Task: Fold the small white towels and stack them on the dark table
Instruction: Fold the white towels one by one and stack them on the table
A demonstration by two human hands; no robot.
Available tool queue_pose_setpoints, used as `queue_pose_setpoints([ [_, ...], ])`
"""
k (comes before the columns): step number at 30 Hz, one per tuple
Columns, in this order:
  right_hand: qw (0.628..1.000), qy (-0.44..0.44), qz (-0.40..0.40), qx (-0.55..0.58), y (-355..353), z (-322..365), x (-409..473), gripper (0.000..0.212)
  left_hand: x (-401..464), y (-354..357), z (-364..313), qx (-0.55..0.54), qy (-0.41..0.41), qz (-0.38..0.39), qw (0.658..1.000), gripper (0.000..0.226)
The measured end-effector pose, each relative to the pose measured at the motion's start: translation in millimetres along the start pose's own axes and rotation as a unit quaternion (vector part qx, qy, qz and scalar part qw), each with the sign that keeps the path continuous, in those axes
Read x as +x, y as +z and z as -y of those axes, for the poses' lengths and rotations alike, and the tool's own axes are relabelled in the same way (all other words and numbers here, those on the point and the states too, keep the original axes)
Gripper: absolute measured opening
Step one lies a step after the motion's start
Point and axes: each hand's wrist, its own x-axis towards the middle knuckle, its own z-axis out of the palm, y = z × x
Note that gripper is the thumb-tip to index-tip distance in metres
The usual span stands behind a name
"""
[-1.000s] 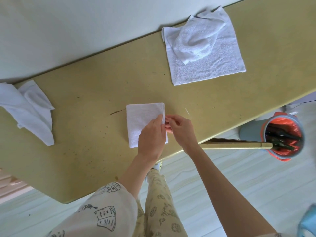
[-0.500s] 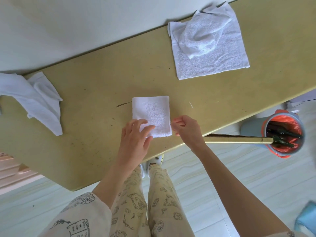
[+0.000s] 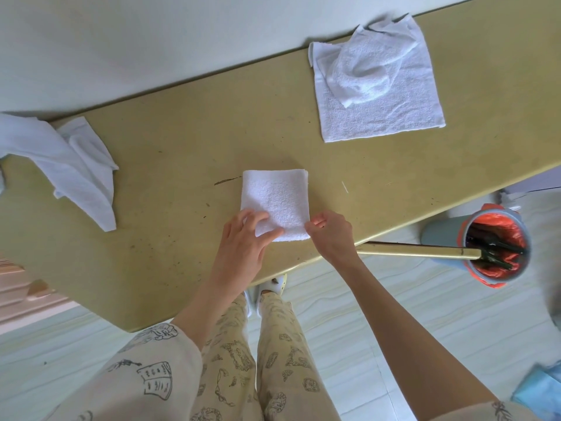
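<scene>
Nearest the camera: your legs in printed trousers [image 3: 273,360], pale shoes [image 3: 273,287] just under the table edge, standing on a light floor [image 3: 379,314].

Your left hand [image 3: 243,241] lies flat on the near-left corner of the folded towel [image 3: 274,202], fingers straight and spread, pressing it down, nothing gripped. Your right hand [image 3: 332,235] is at the towel's near-right corner, fingers curled with thumb and forefinger right at the edge. It looks like a pinch on that corner, but the contact itself is small and partly hidden.

The folded towel is a neat rectangle, flat on the table [image 3: 170,238], close to the near edge and roughly centred in front of you. Layered edges show at its far-right corner. The table top reads as worn olive-yellow, with a dark scratch [image 3: 226,180] just left of the towel's far edge.

To the right, off the table: a round bin [image 3: 498,244] with an orange-red liner, dark items inside, and a yellowish bar [image 3: 419,253] lying from the table edge to its rim.

Far left: a crumpled white towel [image 3: 73,168], part of it off frame. Far right: a towel spread flat [image 3: 382,117] with another bunched towel [image 3: 367,71] sitting on top of it. Both groups are well apart from the folded one. Behind the table: a pale wall [image 3: 151,41].
</scene>
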Motion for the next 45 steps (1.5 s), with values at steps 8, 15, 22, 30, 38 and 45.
queue_pose_setpoints([
  [8,1.0,0.004,-0.007,0.012,1.3,0.6,-1.5,0.019,-5.2,-3.1,1.3,-0.005,-0.011,-0.002,1.0,0.049],
  [15,1.0,0.001,-0.024,-0.017,6.8,-0.7,-3.8,0.019,-5.3,-0.9,2.7,0.01,-0.02,0.018,1.0,0.069],
  [22,0.931,-0.251,-0.186,-0.19,32.5,6.3,-3.3,0.038,-5.2,-8.1,2.8,0.037,-0.005,0.063,0.997,0.062],
  [30,0.894,-0.279,-0.152,-0.316,55.3,5.0,38.4,0.053,21.7,-12.6,8.2,0.037,-0.017,0.032,0.999,0.048],
  [38,0.89,-0.284,-0.163,-0.317,58.9,-2.3,43.4,0.057,34.9,5.1,31.6,0.155,-0.033,0.094,0.983,0.062],
  [45,0.895,-0.263,-0.125,-0.338,54.4,1.6,40.4,0.061,37.0,1.7,29.2,0.164,-0.046,0.114,0.979,0.065],
])
